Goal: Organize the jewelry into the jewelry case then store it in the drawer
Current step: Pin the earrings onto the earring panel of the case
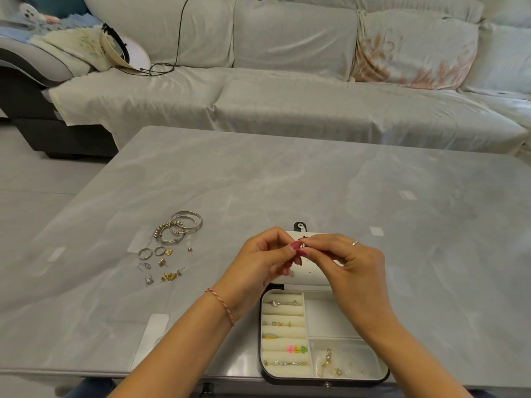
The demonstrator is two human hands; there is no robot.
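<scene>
Pinching a small earring [302,245] between left hand [260,264] & right hand [349,261] fingertips, person holds it above open jewelry case [321,379] lid, prob. to pin it there.

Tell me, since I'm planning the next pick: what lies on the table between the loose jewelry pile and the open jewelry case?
In the head view, only bare grey marble-look tabletop; the left forearm crosses above it nearer the camera.

Both forearms rise from the lower edge and meet at centre frame. The left hand [260,258] and right hand [343,258] face each other, fingers [296,248] curled, seemingly pinching something tiny between their tips.
</scene>
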